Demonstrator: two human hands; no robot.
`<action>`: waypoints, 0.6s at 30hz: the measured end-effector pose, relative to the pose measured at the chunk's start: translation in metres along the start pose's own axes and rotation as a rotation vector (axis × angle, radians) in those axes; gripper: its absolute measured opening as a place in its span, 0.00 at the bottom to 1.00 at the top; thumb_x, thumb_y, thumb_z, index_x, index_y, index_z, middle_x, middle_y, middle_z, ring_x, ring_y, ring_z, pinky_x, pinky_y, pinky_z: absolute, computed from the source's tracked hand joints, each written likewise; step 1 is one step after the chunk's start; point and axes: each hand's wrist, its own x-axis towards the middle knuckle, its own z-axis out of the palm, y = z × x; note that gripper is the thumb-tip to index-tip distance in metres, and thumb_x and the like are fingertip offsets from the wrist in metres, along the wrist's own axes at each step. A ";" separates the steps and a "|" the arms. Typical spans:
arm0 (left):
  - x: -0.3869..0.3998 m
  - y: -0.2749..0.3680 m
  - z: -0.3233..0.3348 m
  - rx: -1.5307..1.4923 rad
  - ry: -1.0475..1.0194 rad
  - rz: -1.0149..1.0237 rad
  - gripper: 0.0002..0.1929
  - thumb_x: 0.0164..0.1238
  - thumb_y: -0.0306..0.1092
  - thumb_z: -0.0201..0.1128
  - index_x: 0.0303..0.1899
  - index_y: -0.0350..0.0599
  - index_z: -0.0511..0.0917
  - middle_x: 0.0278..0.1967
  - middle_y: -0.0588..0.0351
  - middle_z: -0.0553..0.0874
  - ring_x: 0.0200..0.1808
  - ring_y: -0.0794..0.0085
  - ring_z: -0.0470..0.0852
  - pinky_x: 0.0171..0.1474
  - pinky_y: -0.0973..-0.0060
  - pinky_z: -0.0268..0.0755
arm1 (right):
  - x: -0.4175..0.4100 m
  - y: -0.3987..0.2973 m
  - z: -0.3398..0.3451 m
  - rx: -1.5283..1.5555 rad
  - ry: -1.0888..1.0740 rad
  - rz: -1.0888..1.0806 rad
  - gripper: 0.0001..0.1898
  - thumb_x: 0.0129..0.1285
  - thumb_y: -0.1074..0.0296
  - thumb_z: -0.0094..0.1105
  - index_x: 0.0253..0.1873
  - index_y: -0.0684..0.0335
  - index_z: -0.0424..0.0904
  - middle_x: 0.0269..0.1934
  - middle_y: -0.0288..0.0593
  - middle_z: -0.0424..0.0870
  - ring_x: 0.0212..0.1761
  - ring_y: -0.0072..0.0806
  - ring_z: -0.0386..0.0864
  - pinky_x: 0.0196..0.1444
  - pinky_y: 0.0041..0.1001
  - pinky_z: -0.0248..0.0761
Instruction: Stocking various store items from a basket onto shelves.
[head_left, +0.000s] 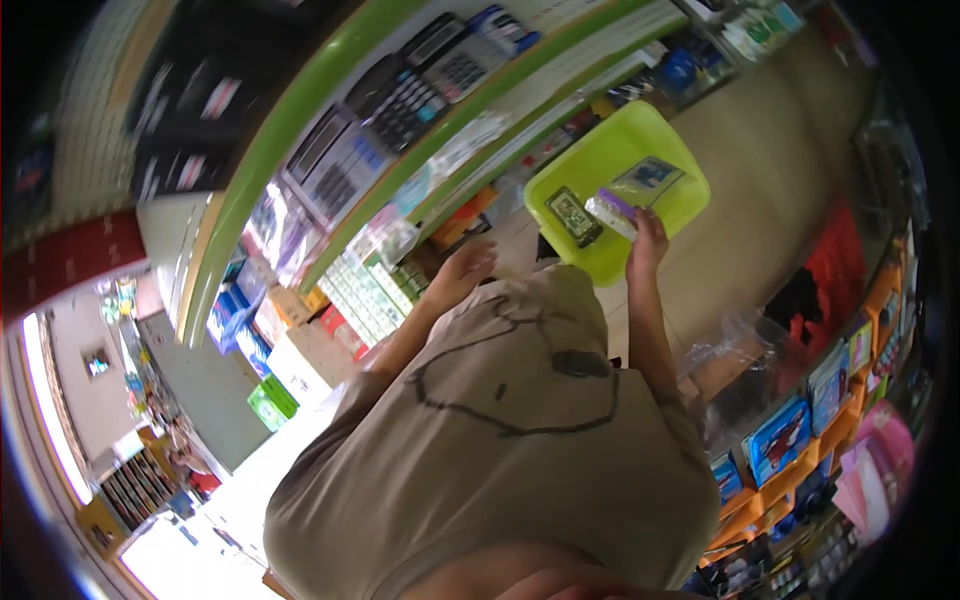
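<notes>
My right hand (648, 238) grips a small clear package with a purple strip (616, 204) and holds it over a lime-green plastic basin (679, 150). In the basin are a dark rectangular packaged item with a patterned face (574, 216) and a flat clear packet with a blue and grey print (651, 177). My left hand (466, 271) hangs near the front of my shirt, left of the basin, with its fingers slightly bent and apart and nothing seen in it.
Green-edged shelves at the upper left carry several calculators (334, 165) and plastic-wrapped goods. Boxes (304, 360) are stacked on the left. An orange rack with picture books (780, 441) stands at the lower right, near a clear plastic bag (739, 349) and red cloth-like material (834, 277).
</notes>
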 end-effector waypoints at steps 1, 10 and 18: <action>0.004 0.023 0.001 -0.067 -0.047 0.042 0.22 0.77 0.41 0.63 0.65 0.41 0.73 0.54 0.53 0.84 0.57 0.70 0.81 0.62 0.69 0.73 | -0.021 -0.025 0.015 0.099 -0.057 -0.014 0.08 0.68 0.73 0.64 0.49 0.69 0.80 0.44 0.39 0.84 0.47 0.24 0.81 0.53 0.26 0.74; -0.063 0.100 -0.019 -0.392 0.002 0.256 0.26 0.75 0.37 0.66 0.65 0.32 0.69 0.50 0.49 0.87 0.56 0.70 0.84 0.61 0.71 0.75 | -0.201 -0.093 0.086 0.184 -0.586 0.134 0.12 0.71 0.78 0.59 0.57 0.71 0.75 0.51 0.44 0.83 0.53 0.25 0.80 0.58 0.28 0.73; -0.130 0.078 -0.046 -0.368 0.295 0.354 0.21 0.75 0.28 0.65 0.63 0.34 0.69 0.42 0.54 0.88 0.46 0.78 0.85 0.51 0.77 0.78 | -0.268 -0.084 0.116 0.308 -0.777 0.246 0.21 0.73 0.76 0.56 0.68 0.71 0.69 0.60 0.49 0.81 0.64 0.34 0.78 0.65 0.36 0.71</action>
